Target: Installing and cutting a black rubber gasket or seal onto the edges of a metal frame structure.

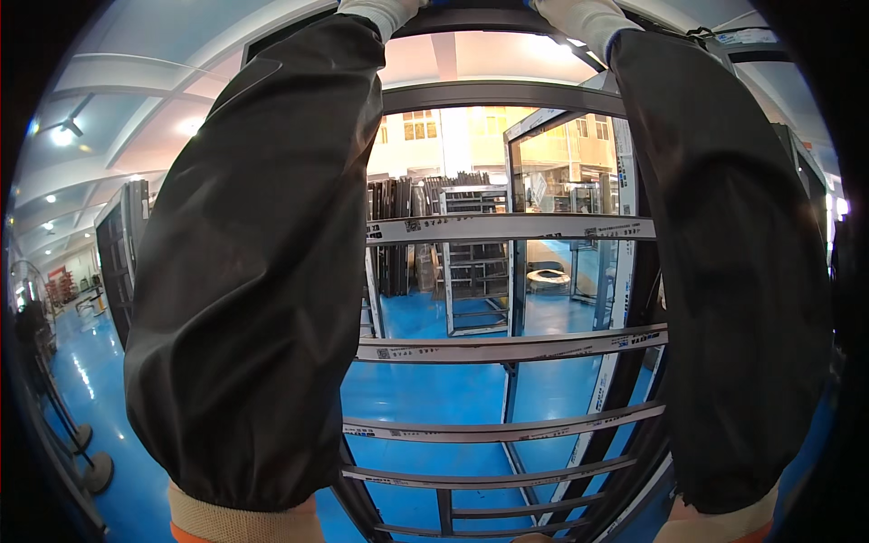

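Observation:
Both my arms, in loose black sleeves, reach up past a tall dark metal frame (507, 96). My left hand (387, 11), in a white glove, is at the top edge of the view beside the frame's dark upper bar (480, 20). Near the other end of that bar is my right hand (572, 13), gloved the same way. The fingers of both hands are cut off by the view's edge, so their grip is hidden. Below them, several crossbars (511, 228) with printed white film span the frame between my forearms.
Through the bars a glazed frame (566, 190) stands upright at an angle. Farther back are a rack (477, 262) and many dark upright profiles (395, 244). Stands with round bases (98, 472) are on the blue floor (425, 394) at the left.

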{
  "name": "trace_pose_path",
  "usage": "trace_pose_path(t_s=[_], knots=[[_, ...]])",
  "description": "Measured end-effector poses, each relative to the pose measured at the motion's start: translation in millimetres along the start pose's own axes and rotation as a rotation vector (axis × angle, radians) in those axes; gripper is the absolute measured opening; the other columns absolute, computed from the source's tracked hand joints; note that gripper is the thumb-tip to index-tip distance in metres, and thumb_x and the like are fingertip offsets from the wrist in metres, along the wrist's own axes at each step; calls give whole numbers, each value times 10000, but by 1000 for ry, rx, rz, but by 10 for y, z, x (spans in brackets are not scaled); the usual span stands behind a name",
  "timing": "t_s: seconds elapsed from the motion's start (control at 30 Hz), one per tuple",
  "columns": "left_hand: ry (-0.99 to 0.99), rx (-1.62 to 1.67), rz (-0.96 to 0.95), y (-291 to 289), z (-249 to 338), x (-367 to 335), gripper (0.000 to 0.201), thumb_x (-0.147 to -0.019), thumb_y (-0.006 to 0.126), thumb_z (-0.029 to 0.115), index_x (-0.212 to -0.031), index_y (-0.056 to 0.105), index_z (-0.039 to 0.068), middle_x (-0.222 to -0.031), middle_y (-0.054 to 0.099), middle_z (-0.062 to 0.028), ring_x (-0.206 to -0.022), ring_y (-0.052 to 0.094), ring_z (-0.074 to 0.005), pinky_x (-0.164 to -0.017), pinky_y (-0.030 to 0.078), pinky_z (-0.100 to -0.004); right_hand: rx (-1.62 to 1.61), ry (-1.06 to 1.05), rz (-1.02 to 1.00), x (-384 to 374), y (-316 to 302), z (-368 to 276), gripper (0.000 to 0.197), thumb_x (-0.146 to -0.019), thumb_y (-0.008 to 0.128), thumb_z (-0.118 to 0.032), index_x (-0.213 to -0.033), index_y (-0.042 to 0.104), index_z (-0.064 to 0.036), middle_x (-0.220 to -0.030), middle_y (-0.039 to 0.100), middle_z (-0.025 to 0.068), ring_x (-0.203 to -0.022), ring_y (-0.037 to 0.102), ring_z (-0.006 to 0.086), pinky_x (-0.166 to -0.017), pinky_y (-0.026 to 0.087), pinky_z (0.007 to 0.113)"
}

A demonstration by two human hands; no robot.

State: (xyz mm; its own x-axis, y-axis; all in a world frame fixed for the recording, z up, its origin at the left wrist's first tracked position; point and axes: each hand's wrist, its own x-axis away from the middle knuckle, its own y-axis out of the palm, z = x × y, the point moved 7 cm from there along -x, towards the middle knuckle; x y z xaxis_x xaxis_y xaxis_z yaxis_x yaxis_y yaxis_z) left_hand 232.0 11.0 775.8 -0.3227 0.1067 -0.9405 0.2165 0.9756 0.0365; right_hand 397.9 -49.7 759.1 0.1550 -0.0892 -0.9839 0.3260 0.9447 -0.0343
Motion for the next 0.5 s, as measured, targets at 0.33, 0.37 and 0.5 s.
trace_pose_path(t_s=[0.33,0.37,0.5], knots=[[-2,-136,58,-5,-302,118,205,-824,620,230,-1013,650,156,-1082,592,-123,-1003,609,-302,-839,490,-431,-51,-11,40,-42,-19,-41,377,-861,566,-388,-1036,618,-59,-1110,604,181,-1080,558,343,-935,418,423],[-19,-163,45,-29,-435,163,205,-823,618,227,-1011,650,152,-1075,594,-124,-1001,610,-302,-839,491,-430,-59,-17,46,-51,-44,-66,377,-861,566,-388,-1036,618,-59,-1110,604,181,-1080,558,343,-935,418,423],[-54,-110,72,80,-371,141,206,-819,611,222,-1006,651,145,-1072,597,-125,-1014,605,-297,-846,492,-426,-48,6,48,-10,55,177,376,-853,579,-387,-1031,621,-57,-1111,605,177,-1084,555,339,-939,415,423]])
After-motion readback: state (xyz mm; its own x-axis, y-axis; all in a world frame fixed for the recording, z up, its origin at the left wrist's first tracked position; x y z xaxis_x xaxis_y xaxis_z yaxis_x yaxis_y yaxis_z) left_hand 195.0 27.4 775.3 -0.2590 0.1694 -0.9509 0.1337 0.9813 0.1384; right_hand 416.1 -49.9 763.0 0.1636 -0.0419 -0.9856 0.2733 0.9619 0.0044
